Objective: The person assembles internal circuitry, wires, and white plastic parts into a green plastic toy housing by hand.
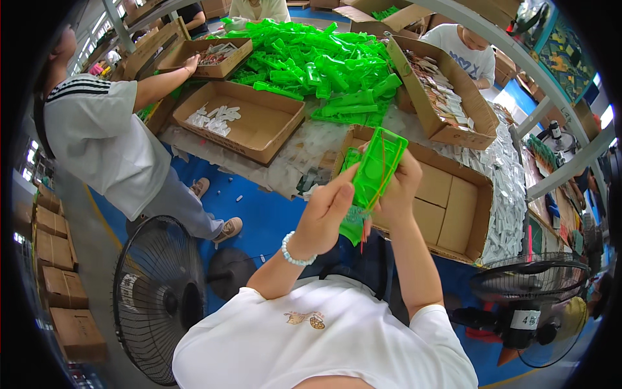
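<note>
A bright green plastic casing, long and hollow with round recesses, is held up in front of me between both hands. My left hand, with a beaded bracelet at the wrist, grips its left edge near the lower end. My right hand wraps round its right side. Thin red and orange wires run along the casing and hang below it. Another green plastic part shows beneath my fingers; whether it joins the casing is hidden. Just beyond lies a shallow cardboard tray.
A large heap of green casings covers the table's far part. Cardboard trays with white pieces and flat parts flank it. Small translucent pieces lie at right. Floor fans stand either side. A co-worker reaches in at left.
</note>
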Motion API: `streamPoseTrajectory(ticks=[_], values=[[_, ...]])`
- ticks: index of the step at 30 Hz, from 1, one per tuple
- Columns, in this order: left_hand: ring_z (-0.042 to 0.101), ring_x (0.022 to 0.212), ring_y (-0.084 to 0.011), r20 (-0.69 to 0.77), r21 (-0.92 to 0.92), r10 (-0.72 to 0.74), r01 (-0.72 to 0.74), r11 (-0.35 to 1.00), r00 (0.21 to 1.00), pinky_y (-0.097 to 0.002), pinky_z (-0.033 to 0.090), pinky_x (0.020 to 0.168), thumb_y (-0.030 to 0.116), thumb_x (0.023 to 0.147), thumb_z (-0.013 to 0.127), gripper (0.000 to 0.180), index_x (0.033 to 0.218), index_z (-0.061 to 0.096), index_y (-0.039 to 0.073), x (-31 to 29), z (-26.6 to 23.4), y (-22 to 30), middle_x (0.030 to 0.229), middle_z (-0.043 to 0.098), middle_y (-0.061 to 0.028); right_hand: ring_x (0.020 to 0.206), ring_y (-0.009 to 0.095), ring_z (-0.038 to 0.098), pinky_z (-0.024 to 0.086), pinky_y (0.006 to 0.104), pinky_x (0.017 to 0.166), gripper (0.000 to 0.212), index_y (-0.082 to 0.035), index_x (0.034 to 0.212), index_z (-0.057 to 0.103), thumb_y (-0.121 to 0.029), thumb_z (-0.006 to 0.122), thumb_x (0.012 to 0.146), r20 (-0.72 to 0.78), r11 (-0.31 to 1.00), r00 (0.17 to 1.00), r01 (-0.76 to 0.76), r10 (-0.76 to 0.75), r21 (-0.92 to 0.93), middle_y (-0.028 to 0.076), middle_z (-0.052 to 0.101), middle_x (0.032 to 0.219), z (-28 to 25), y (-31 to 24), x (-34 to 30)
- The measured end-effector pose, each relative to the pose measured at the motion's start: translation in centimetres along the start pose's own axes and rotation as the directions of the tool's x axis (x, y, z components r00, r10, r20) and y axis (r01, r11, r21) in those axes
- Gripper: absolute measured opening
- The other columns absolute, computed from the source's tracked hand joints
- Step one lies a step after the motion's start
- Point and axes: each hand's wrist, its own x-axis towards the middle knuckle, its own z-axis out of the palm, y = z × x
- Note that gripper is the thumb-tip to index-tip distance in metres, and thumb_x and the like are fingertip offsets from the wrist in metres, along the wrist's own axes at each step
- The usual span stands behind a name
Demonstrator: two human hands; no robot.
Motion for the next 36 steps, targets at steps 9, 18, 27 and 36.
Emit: streamPoseTrajectory(ticks=[9,18,27,36], values=[[0.058,0.060,-0.0110,-0.224,0.049,0.001,0.010,0.999,0.975,-0.0247,0.046,0.056,0.019,0.105,0.041,0.020,0.117,0.036,0.003,-0.3,-4.5,-1.9,0.075,0.064,-0.0079,0.079,0.014,0.063,0.051,0.0278,0.062,0.021,0.004,0.111,0.061,0.001,0.053,0.091,0.424,0.698,0.827,-0.548,0.369,0.461,0.009,0.066,0.095,1.6,-2.0,1.0],[0.050,0.060,-0.0107,-0.610,0.138,0.126,-0.052,0.989,0.783,-0.0253,0.040,0.057,0.024,0.105,0.041,0.034,0.131,0.035,0.003,-3.9,-8.6,-3.5,0.076,0.060,-0.0067,0.082,0.012,0.064,0.050,0.0251,0.075,0.037,0.006,0.120,0.057,-0.001,0.067,0.085,0.469,0.668,0.729,-0.668,0.498,0.329,0.007,0.069,0.091,11.7,0.0,4.8],[0.064,0.062,-0.0245,-0.865,-0.167,-0.041,-0.211,0.963,0.499,-0.0361,0.055,0.054,0.036,0.105,0.035,0.036,0.116,0.050,0.005,-9.8,-13.3,-4.5,0.087,0.064,-0.0177,0.087,0.020,0.065,0.052,0.0321,0.076,0.027,-0.002,0.104,0.068,-0.001,0.067,0.077,0.903,0.907,0.324,0.218,0.281,-0.360,0.011,0.069,0.095,21.9,14.8,14.0],[0.064,0.064,-0.0230,-0.914,-0.152,-0.057,-0.208,0.966,0.402,-0.0356,0.054,0.057,0.036,0.105,0.034,0.038,0.113,0.052,0.004,-10.5,-15.8,-3.1,0.088,0.065,-0.0156,0.072,0.024,0.065,0.050,0.0350,0.067,0.017,-0.003,0.087,0.070,-0.015,0.076,0.076,0.911,0.868,0.101,0.277,0.400,-0.412,0.011,0.070,0.077,23.7,17.9,14.0]])
